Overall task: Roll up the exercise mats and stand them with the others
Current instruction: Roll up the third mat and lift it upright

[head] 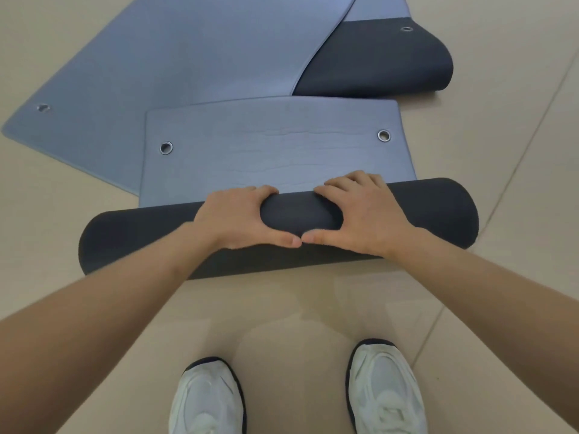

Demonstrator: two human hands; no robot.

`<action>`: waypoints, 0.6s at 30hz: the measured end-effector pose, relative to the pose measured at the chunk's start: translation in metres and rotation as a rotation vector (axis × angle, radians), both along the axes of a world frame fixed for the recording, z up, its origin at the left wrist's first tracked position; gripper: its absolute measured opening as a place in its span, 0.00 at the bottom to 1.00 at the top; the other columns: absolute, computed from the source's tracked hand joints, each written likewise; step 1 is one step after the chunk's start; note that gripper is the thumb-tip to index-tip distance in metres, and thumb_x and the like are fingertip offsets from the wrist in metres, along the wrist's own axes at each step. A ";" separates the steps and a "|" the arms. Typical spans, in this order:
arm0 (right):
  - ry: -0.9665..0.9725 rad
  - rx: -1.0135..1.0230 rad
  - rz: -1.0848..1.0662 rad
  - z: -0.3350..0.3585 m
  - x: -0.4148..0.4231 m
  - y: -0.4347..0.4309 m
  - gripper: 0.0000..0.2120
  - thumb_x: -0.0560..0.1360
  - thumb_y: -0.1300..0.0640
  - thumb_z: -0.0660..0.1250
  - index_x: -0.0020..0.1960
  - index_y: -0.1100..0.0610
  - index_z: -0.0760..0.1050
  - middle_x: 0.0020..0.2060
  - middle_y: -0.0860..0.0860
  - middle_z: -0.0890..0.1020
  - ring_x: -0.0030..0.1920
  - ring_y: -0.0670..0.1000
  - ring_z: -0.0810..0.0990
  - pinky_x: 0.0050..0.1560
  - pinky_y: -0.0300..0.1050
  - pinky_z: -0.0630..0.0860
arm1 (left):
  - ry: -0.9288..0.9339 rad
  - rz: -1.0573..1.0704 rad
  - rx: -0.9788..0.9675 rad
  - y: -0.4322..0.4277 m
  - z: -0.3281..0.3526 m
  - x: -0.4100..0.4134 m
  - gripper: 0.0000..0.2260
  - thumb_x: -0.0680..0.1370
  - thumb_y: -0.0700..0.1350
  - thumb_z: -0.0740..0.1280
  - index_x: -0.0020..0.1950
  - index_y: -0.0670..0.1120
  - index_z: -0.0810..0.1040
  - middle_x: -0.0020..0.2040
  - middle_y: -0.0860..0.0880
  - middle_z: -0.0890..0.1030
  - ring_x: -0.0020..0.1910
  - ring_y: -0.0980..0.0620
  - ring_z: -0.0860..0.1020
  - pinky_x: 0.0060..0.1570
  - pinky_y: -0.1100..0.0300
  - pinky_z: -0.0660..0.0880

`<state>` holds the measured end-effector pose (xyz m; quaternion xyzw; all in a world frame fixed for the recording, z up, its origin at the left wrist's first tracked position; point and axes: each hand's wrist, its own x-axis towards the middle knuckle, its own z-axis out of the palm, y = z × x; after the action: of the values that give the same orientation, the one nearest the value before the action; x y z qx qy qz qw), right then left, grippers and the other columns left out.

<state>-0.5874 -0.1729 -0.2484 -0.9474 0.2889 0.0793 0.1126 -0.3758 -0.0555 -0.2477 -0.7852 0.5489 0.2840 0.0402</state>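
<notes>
I read the near mat (279, 151) as soft foam. Its blue-grey upper face is matt, finely grained and faintly creased, and the rolled underside is charcoal, duller and slightly fuzzy. Its two eyelets (166, 147) are shiny metal rings. The far mat (188, 57) looks like the same foam, with dark matt backing at its folded right corner. The floor (282, 308) is smooth beige tile with a faint sheen. Nearest me, the shoes (208, 399) look like white mesh cloth with dark soles.

The floor (47, 214) was beige tile — large slabs, matte finish. Thin grout lines (515, 170) ran diagonally at the right. Lighting was soft and even.
</notes>
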 end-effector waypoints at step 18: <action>0.245 -0.008 0.169 0.014 -0.004 0.016 0.52 0.57 0.15 0.64 0.69 0.48 0.69 0.48 0.48 0.73 0.46 0.52 0.69 0.46 0.48 0.66 | 0.031 -0.032 0.134 0.009 0.008 -0.011 0.45 0.52 0.85 0.59 0.61 0.61 0.74 0.55 0.59 0.82 0.54 0.50 0.79 0.57 0.50 0.73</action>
<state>-0.5911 -0.1571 -0.2346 -0.9520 0.2198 0.2027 0.0658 -0.3868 -0.0466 -0.2401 -0.7674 0.5416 0.3315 0.0889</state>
